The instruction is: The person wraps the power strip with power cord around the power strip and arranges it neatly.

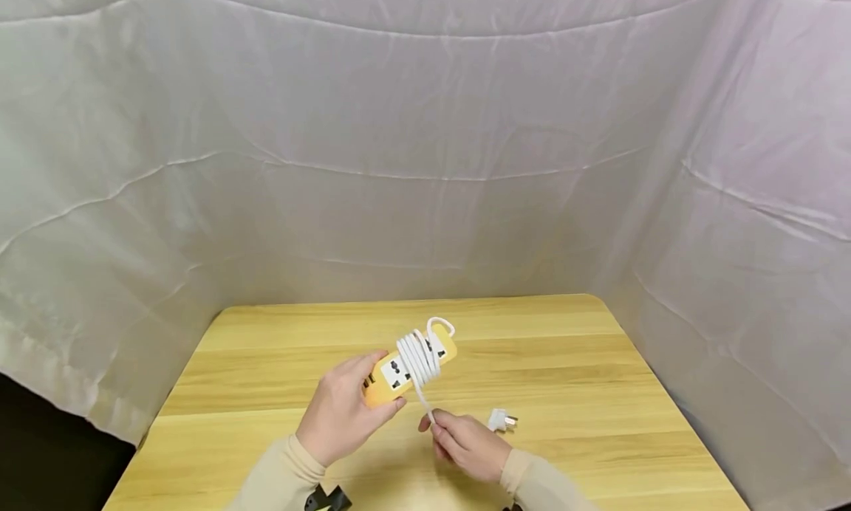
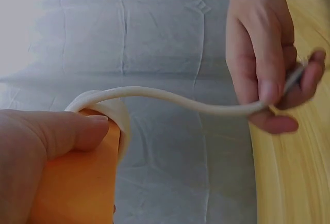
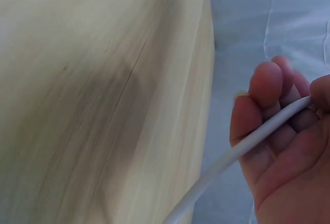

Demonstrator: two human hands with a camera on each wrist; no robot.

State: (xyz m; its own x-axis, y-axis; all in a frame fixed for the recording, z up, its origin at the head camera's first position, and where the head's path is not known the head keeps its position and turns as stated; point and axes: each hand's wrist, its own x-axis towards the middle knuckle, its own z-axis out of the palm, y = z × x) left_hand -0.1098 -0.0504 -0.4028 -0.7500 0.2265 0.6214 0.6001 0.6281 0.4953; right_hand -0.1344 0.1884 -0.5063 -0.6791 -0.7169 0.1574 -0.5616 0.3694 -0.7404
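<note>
A yellow power strip (image 1: 379,394) with white socket faces is tilted up above the table, gripped at its lower end by my left hand (image 1: 346,407). Several turns of white cord (image 1: 419,357) wrap around its upper half, and a small loop stands out at the far end. From the wraps the cord runs down to my right hand (image 1: 472,444), which pinches it between thumb and fingers. In the left wrist view the cord (image 2: 175,99) bows slightly between the two hands. Beyond the right hand lies the white plug (image 1: 499,420), its metal prongs pointing right.
The wooden table (image 1: 565,348) has light and darker grain bands. Grey-white curtains (image 1: 425,112) hang behind it and along both sides. A black object (image 1: 328,500) shows beside the left sleeve at the bottom edge.
</note>
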